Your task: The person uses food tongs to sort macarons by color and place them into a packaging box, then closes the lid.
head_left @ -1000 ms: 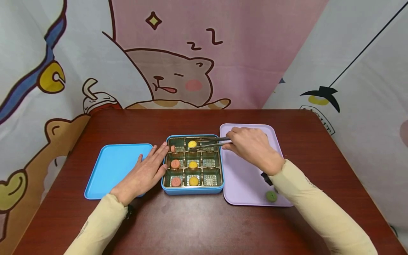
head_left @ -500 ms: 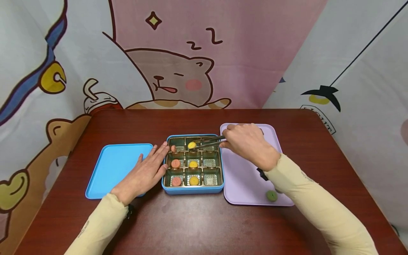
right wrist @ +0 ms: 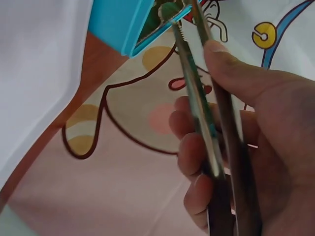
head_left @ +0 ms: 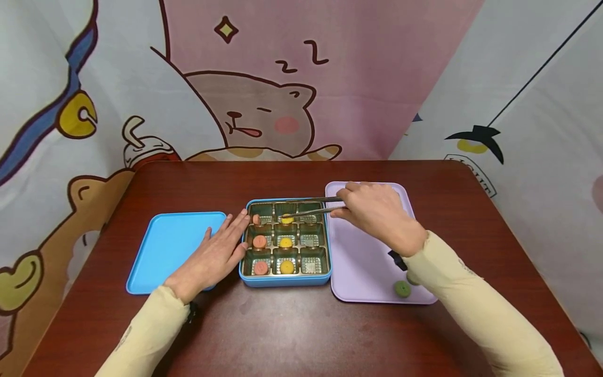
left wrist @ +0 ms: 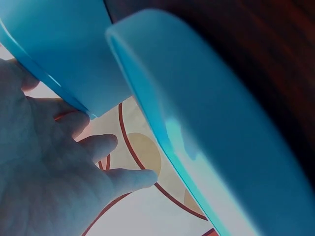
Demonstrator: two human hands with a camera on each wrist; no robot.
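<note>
My right hand [head_left: 377, 214] holds a pair of metal tongs [head_left: 311, 212] whose arms reach over the back row of a blue box [head_left: 285, 283]. The arms stand apart, and the front tip overlaps a small round yellow cookie [head_left: 288, 219] in the back middle compartment. In the right wrist view, thumb and fingers wrap the tongs [right wrist: 229, 113]. My left hand [head_left: 212, 256] lies with straight fingers against the box's left rim. The gold insert has three rows: pink cookies [head_left: 259, 241] on the left, yellow ones in the middle; the right compartments hold none. The back-left pink cookie leans on edge.
A blue lid [head_left: 171, 251] lies left of the box, partly under my left forearm. To the right, a lilac tray [head_left: 360, 280] carries a green cookie [head_left: 402, 288] near its front edge, with more of the tray hidden under my right sleeve.
The tongs' arms have spread apart, and the yellow cookie now sits slightly lower in the back middle compartment. My right hand has shifted a little right; my left hand stays put.
</note>
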